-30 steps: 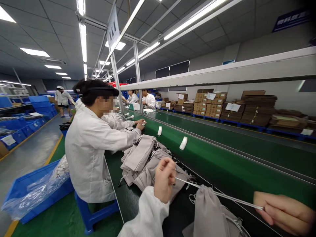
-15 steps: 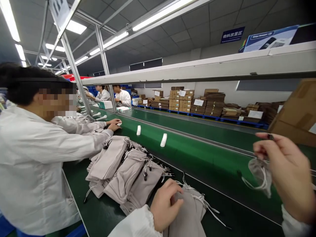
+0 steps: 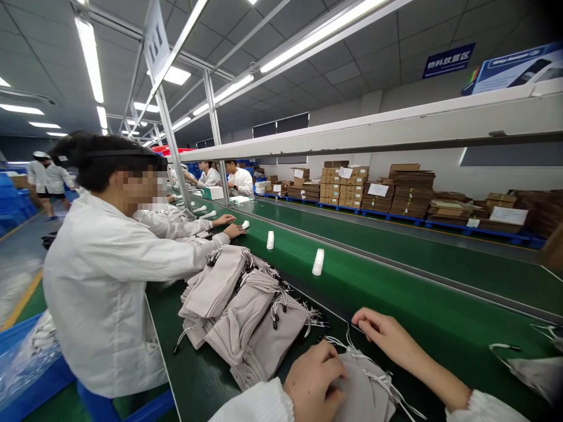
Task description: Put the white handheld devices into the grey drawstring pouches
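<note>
Ceiling lamps (image 3: pixel 90 58) run overhead, and stacked cartons (image 3: pixel 343 181) stand far beyond a pile (image 3: pixel 250 310) of grey pouches on the dark counter (image 3: pixel 189 375). Just past the pile stretches a green belt (image 3: pixel 396 287); two white parts (image 3: pixel 318 262) lie apart on it, and a pale shelf (image 3: pixel 352 136) crosses above, beyond the pile. To the left of the pile sits a white-coated co-worker (image 3: pixel 105 275), both arms stretched past it, one hand (image 3: pixel 234 232) at another white part (image 3: pixel 245 224) on the belt. Farther left of the pile is a blue bin (image 3: pixel 57 375).

On the near right side of the pile, a smaller stack (image 3: pixel 365 387) of grey pouches lies flat on the counter, white cords (image 3: pixel 382 382) trailing from it. The person's left hand (image 3: pixel 316 381) is at the stack's left side, fingers half bent; whether its grip is closed on a pouch cannot be told. To the right of the pile, the right hand (image 3: pixel 391 340) reaches in, fingertips beside one of the cords; whether that grip pinches the cord or is free cannot be told either. Well to the right of the pile, a lone pouch (image 3: pixel 534 375) shows at the belt, its cord looped out, partly cut off by the edge of the view
</note>
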A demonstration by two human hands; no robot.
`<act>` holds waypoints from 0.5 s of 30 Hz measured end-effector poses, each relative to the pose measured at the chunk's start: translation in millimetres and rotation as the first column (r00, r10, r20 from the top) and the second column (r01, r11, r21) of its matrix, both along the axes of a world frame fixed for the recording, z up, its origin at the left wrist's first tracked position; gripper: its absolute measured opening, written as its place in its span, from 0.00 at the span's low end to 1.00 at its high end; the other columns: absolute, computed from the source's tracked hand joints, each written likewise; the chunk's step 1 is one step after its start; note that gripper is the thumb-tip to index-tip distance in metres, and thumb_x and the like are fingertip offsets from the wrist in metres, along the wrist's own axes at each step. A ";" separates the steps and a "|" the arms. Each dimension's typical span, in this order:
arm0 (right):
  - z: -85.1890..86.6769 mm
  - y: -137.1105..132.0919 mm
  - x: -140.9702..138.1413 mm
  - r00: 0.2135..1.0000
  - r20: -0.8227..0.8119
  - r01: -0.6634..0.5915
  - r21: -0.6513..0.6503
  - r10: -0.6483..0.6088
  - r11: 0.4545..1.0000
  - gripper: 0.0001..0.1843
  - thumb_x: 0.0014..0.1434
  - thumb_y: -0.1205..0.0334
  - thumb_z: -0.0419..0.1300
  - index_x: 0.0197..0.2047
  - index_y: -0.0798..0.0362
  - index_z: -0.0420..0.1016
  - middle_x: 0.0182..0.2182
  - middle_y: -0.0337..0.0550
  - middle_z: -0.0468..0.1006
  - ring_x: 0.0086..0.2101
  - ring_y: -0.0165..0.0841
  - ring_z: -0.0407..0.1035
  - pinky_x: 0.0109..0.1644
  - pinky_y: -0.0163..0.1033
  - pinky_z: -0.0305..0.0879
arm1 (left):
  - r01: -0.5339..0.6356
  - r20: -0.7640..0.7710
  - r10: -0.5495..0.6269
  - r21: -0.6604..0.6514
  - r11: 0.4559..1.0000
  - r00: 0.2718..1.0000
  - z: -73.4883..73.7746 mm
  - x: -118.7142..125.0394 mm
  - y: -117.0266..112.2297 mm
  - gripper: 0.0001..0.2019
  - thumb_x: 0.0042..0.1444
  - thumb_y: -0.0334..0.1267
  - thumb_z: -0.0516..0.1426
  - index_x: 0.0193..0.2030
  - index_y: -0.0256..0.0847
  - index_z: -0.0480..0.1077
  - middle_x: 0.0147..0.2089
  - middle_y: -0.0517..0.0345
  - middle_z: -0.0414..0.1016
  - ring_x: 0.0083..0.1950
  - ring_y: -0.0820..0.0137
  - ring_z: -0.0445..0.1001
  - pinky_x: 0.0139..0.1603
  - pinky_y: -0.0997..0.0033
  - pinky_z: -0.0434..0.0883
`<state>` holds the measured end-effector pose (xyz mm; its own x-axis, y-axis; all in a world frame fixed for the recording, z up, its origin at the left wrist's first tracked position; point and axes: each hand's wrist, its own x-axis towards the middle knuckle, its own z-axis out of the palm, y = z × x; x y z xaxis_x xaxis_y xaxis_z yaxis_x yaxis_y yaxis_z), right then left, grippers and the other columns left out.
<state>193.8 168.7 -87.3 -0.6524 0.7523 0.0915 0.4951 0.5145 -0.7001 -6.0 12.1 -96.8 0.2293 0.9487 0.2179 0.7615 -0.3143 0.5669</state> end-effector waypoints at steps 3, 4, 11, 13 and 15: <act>-21.7 2.3 -4.4 0.996 0.088 -0.016 0.051 0.012 0.999 0.17 0.66 0.51 0.48 0.40 0.47 0.76 0.28 0.38 0.77 0.29 0.36 0.71 0.34 0.37 0.61 | 0.035 -0.071 -0.037 -0.024 0.999 0.997 -3.3 -2.6 3.9 0.17 0.48 0.32 0.64 0.47 0.45 0.74 0.53 0.53 0.71 0.46 0.64 0.73 0.46 0.67 0.71; -24.9 2.5 -4.0 0.995 0.103 -0.020 0.066 0.013 0.998 0.17 0.66 0.51 0.48 0.40 0.46 0.77 0.30 0.38 0.79 0.30 0.36 0.72 0.35 0.37 0.61 | 0.042 -0.087 -0.044 -0.030 0.999 0.995 -4.1 -3.3 4.9 0.17 0.48 0.33 0.65 0.47 0.45 0.74 0.53 0.53 0.71 0.46 0.64 0.73 0.47 0.66 0.71; -23.8 0.4 -0.9 0.997 0.073 0.002 0.082 -0.008 0.997 0.17 0.64 0.49 0.50 0.40 0.43 0.79 0.31 0.38 0.81 0.30 0.38 0.74 0.35 0.37 0.65 | 0.050 -0.127 -0.053 -0.025 0.998 0.990 -5.5 -3.7 5.2 0.17 0.50 0.36 0.65 0.48 0.45 0.74 0.54 0.53 0.70 0.46 0.64 0.74 0.47 0.66 0.72; -23.8 0.1 -1.1 0.997 0.072 0.005 0.082 -0.011 0.997 0.17 0.64 0.48 0.50 0.39 0.42 0.79 0.30 0.38 0.81 0.30 0.38 0.73 0.34 0.37 0.65 | 0.046 -0.125 -0.049 -0.025 0.999 0.991 -3.8 -3.2 4.1 0.17 0.50 0.36 0.65 0.49 0.45 0.74 0.54 0.53 0.70 0.46 0.64 0.74 0.47 0.66 0.73; -24.7 0.3 -1.2 0.996 0.087 0.003 0.080 -0.010 0.997 0.18 0.64 0.48 0.49 0.40 0.43 0.79 0.30 0.38 0.80 0.29 0.38 0.73 0.34 0.37 0.64 | 0.046 -0.119 -0.049 -0.029 0.999 0.992 -1.9 -2.8 3.3 0.17 0.50 0.36 0.65 0.49 0.45 0.74 0.54 0.53 0.71 0.46 0.63 0.74 0.47 0.65 0.73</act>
<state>192.6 169.0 -112.0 -0.6558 0.7490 0.0946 0.5558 0.5637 -0.6110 -8.9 15.4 -98.7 0.2975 0.9410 0.1614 0.8088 -0.3382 0.4810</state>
